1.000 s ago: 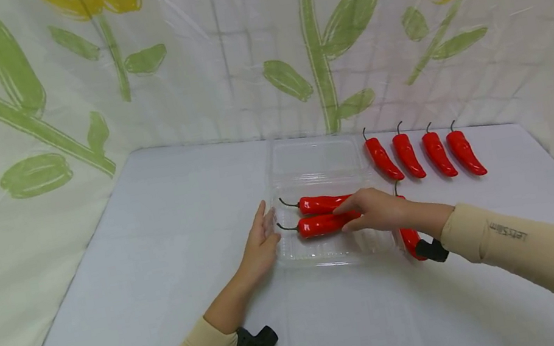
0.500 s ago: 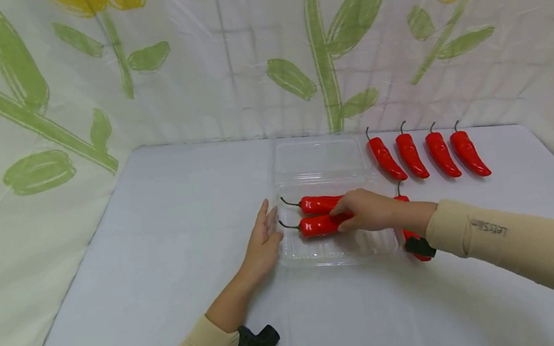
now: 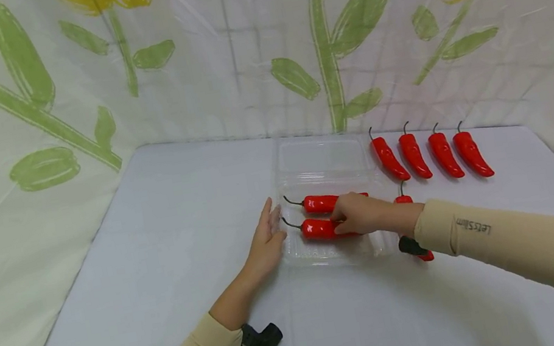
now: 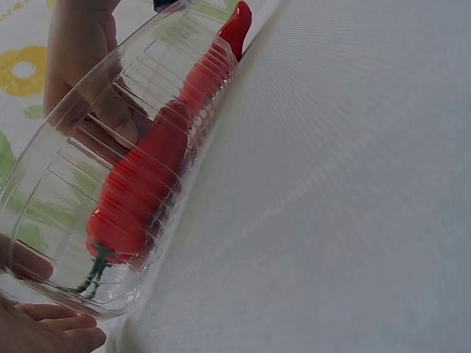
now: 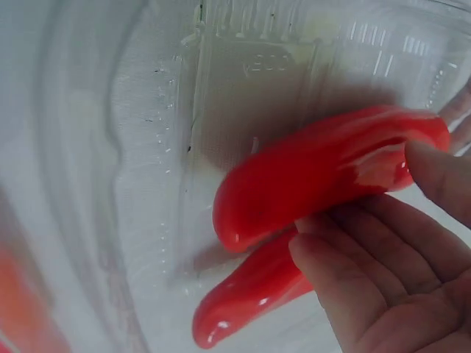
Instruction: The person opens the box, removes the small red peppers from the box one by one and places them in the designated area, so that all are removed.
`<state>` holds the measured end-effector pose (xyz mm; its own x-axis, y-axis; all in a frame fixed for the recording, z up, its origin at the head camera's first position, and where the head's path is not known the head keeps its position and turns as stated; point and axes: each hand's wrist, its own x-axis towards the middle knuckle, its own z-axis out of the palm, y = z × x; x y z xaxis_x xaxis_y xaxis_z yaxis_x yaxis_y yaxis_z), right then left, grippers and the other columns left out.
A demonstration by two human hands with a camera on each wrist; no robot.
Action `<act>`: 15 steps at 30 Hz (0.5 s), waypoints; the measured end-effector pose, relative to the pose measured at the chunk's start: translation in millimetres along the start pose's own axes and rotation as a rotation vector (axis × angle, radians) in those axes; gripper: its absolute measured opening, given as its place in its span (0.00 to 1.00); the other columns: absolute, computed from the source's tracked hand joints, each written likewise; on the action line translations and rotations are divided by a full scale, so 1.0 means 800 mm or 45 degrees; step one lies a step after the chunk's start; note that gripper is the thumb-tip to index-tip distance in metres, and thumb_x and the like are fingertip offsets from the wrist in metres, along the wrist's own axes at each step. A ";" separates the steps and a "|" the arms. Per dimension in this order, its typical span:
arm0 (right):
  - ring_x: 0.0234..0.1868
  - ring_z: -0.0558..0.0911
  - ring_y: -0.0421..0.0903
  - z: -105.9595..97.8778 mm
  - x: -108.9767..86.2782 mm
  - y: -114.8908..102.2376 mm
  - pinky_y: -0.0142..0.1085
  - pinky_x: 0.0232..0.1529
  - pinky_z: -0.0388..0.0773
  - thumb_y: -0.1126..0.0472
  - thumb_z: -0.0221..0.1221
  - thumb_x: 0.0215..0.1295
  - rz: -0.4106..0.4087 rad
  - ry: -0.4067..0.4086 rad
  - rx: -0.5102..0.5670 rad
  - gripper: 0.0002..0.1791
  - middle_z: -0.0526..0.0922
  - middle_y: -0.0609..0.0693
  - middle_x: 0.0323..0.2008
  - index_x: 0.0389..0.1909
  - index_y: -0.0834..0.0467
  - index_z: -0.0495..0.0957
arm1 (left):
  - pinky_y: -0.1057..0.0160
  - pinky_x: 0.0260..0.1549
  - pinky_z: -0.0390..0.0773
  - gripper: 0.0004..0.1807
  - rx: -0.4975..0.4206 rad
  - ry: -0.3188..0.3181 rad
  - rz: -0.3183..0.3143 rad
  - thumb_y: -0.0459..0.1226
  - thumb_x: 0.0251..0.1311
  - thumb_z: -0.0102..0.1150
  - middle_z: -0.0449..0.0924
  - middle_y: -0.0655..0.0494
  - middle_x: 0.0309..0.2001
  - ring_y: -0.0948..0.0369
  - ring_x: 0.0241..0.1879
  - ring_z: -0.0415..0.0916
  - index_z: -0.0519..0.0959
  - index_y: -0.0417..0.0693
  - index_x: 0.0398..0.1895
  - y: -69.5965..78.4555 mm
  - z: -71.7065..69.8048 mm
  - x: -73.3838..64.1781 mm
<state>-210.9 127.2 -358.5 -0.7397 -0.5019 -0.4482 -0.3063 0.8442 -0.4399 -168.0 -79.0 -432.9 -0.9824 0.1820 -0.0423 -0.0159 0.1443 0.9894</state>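
Note:
My right hand [image 3: 359,212] pinches the nearer of two red chili peppers [image 3: 317,229] inside a clear plastic clamshell container [image 3: 320,262]. In the right wrist view, the thumb [image 5: 441,180] lies along this chili pepper [image 5: 316,173], with the fingers on its other side. Beyond it lies the second chili pepper [image 3: 320,203], parallel, with its dark green stem also pointing left; part of it is hidden by the hand. At the container's left wall, my left hand [image 3: 264,249] has its fingers extended along the rim.
The container's open lid [image 3: 321,154] lies flat behind it. One chili pepper [image 3: 404,199] sits right of the container, partly hidden under the right forearm. Several more chili peppers [image 3: 415,156] stand in a row at the back right, near a flower-printed curtain [image 3: 215,72].
My right hand has shifted from lying across both chili peppers to pinching the nearer one, which has moved slightly toward me, widening the gap between them. The left hand stays at the wall.

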 end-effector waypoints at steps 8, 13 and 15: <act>0.36 0.75 0.43 0.008 0.006 -0.011 0.33 0.39 0.76 0.59 0.64 0.55 0.042 -0.037 -0.062 0.15 0.83 0.48 0.31 0.44 0.59 0.82 | 0.50 0.69 0.49 0.38 -0.016 0.007 -0.010 0.24 0.60 0.36 0.50 0.42 0.72 0.51 0.72 0.47 0.39 0.44 0.74 0.000 -0.001 0.001; 0.36 0.74 0.43 0.016 0.011 -0.017 0.34 0.41 0.76 0.58 0.65 0.54 0.061 -0.031 -0.109 0.17 0.82 0.46 0.30 0.45 0.58 0.82 | 0.51 0.68 0.49 0.39 -0.045 -0.010 -0.001 0.23 0.59 0.36 0.49 0.41 0.72 0.51 0.72 0.46 0.38 0.44 0.74 -0.002 0.000 0.000; 0.37 0.74 0.43 0.017 0.011 -0.020 0.34 0.42 0.76 0.59 0.65 0.54 0.046 -0.033 -0.129 0.18 0.82 0.46 0.30 0.47 0.58 0.81 | 0.50 0.68 0.49 0.39 -0.039 -0.009 0.007 0.23 0.59 0.36 0.49 0.41 0.72 0.50 0.72 0.46 0.38 0.43 0.74 -0.002 0.000 0.000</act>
<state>-204.4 106.8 -366.2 -0.7363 -0.4744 -0.4826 -0.3397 0.8759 -0.3427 -168.1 -79.0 -434.2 -0.9812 0.1895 -0.0374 -0.0160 0.1131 0.9935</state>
